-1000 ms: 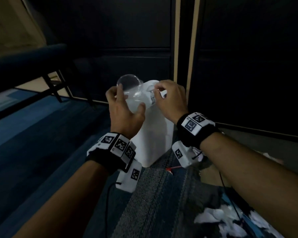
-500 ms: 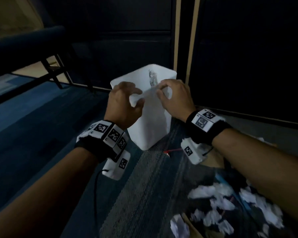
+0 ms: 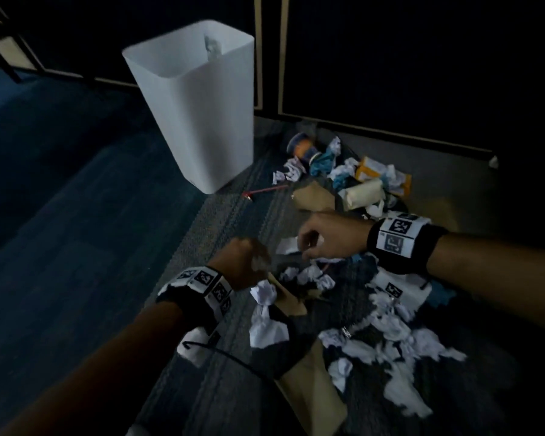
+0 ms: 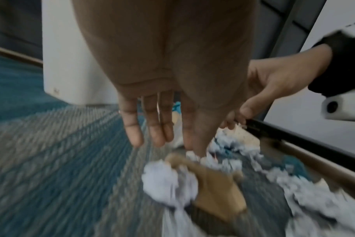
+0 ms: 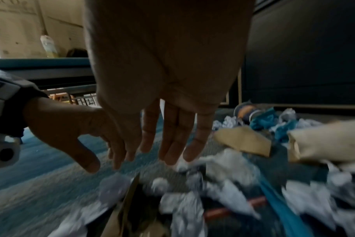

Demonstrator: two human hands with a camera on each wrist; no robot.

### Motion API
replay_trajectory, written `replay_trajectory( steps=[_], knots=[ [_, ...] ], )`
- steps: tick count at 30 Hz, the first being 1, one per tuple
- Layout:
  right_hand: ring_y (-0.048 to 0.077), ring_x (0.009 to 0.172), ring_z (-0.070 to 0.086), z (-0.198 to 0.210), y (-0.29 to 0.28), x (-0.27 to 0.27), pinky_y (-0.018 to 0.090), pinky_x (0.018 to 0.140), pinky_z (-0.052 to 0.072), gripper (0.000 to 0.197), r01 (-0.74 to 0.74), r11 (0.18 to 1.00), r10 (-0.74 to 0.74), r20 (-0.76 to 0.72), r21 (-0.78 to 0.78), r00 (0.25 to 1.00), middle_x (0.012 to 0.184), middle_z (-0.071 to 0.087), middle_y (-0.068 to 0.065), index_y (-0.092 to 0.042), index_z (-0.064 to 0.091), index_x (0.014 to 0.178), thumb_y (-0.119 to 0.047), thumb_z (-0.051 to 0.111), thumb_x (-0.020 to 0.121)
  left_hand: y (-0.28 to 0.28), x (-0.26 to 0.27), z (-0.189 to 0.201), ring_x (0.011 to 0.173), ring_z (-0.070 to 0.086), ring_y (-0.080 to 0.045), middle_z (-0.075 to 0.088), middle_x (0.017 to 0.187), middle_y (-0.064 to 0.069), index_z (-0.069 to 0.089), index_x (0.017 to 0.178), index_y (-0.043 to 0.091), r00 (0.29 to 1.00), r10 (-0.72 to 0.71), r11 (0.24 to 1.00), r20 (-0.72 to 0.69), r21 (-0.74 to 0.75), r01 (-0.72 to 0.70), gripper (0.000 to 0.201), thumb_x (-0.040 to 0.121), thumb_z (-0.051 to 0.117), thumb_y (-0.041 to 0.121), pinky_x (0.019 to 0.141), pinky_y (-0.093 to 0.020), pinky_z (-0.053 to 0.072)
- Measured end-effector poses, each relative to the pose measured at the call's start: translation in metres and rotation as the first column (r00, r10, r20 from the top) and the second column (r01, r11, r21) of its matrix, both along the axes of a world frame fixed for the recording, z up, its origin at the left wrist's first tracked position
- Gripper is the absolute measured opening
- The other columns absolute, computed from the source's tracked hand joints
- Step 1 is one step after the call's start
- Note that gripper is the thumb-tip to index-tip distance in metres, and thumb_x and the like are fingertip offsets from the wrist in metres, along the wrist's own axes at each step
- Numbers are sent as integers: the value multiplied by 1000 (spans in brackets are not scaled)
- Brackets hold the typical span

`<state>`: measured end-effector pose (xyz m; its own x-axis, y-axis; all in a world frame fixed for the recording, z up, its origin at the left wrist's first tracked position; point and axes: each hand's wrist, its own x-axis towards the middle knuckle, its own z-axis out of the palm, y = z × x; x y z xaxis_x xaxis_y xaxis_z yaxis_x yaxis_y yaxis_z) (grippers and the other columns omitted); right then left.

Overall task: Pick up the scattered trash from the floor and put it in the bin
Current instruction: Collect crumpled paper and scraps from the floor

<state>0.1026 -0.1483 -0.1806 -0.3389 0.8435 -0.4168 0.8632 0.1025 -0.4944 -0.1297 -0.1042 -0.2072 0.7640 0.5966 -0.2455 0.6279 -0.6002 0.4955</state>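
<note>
White, tall plastic bin [image 3: 199, 99] stands upright on the blue-grey carpet [image 3: 76, 215], mouth up, left of the crumpled white paper scraps [image 3: 387, 325] and brown cardboard pieces [image 3: 312, 382]. Left wrist view: left hand [image 4: 162, 80] over the scraps, fingers straight, empty. Right wrist view: right hand [image 5: 168, 83] likewise spread, holding nothing.

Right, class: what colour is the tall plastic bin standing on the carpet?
White. The tall plastic bin shows best in the head view.
</note>
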Motion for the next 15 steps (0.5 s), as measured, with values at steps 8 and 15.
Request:
replay_trajectory(
  steps=[8, 15],
  knots=[
    [6, 83, 62, -54, -42, -20, 25, 75, 53, 22, -80, 980, 74, -44, -180, 996, 101, 67, -9, -20, 71, 110, -32, 66, 93, -16, -1, -55, 94, 65, -26, 69, 100, -7, 74, 91, 16, 942, -86, 991, -324, -121, 49, 50, 66, 51, 53, 80, -34, 54],
    [12, 85, 60, -81, -48, -37, 26, 73, 47, 37, -81, 979, 80, -13, -190, 997, 110, 68, 2, -13, 66, 123, -32, 64, 91, -16, -4, -69, 104, 60, -25, 65, 111, -4, 75, 94, 19, 961, -136, 987, -240, -122, 109, 25, 71, 72, 8, 86, -38, 51]
  ],
)
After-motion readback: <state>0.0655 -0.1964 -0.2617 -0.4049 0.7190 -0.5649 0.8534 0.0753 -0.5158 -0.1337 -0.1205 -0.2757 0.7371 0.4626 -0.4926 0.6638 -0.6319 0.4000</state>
